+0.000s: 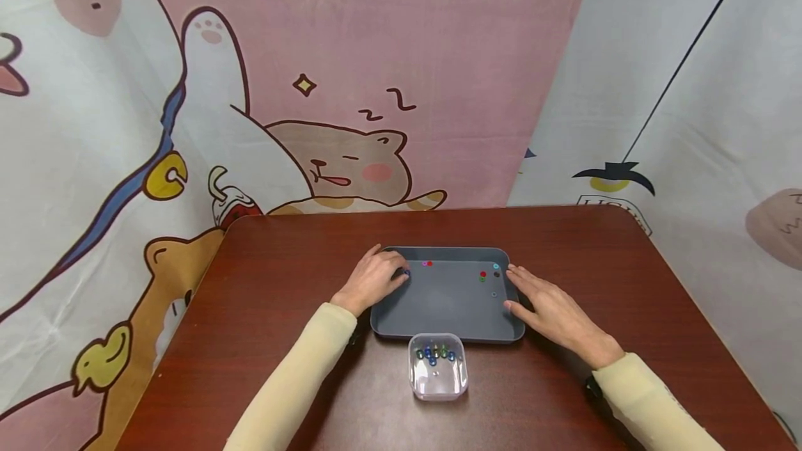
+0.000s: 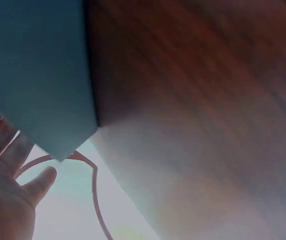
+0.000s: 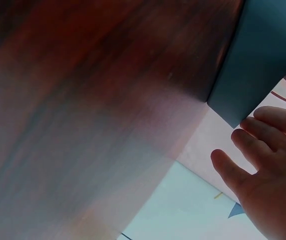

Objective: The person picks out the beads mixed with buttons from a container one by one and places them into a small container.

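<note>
A shallow grey tray lies on the table. My left hand reaches over its left rim, with thumb and index finger meeting at a small blue marble inside. In the left wrist view, the tray wall hides part of that hand's fingers, while the thumb shows. My right hand is beside the right rim, fingers mostly straight and near the tray's corner. Small red, cyan, green, pink and dark round spots show on the tray floor, too small to identify.
A clear plastic box with several blue and green marbles stands just in front of the tray. Under both is a reddish-brown wooden table. Behind it hangs a cartoon-printed cloth.
</note>
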Demonstrator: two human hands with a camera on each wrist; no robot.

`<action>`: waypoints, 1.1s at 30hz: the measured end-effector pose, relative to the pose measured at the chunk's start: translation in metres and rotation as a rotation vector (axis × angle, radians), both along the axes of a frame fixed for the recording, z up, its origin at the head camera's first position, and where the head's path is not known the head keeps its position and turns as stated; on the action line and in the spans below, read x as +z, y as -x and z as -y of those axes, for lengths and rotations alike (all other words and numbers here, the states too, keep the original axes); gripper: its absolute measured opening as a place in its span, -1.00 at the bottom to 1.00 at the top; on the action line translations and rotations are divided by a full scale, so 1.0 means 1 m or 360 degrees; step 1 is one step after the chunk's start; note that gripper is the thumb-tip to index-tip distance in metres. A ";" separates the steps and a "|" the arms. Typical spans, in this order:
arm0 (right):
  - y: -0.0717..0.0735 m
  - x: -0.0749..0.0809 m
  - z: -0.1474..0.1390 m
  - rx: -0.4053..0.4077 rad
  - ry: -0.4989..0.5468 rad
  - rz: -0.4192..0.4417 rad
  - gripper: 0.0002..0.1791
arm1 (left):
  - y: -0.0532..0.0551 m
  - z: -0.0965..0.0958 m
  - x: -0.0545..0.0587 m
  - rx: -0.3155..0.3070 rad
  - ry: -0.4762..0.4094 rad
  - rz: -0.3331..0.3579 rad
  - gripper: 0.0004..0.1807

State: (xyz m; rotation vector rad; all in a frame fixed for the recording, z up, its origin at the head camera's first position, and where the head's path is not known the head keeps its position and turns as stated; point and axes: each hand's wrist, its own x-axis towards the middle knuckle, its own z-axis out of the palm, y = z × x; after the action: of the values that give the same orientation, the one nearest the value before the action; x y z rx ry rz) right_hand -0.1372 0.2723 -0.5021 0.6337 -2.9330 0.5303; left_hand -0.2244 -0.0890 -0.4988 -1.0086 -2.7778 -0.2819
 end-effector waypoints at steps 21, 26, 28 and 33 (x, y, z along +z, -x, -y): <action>0.000 -0.001 0.000 0.0006 -0.0029 0.0000 -0.26 | -0.046 0.003 0.038 -0.0208 -0.0323 -0.0131 -0.82; 0.000 -0.001 0.000 0.0006 -0.0027 0.0002 -0.24 | -0.061 0.002 0.042 -0.0276 -0.0431 -0.0156 -0.83; 0.000 0.000 0.000 0.0006 -0.0026 0.0012 -0.24 | -0.067 0.002 0.043 -0.0320 -0.0488 -0.0143 -0.83; 0.000 0.001 0.000 0.0011 -0.0025 0.0011 -0.24 | -0.082 0.004 0.043 -0.0411 -0.0539 -0.0100 -0.82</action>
State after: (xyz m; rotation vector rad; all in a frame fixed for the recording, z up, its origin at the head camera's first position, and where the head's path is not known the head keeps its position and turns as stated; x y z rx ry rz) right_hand -0.1367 0.2719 -0.5016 0.6455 -2.9452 0.5115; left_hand -0.1425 -0.0927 -0.4558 -1.2541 -2.4275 -0.7140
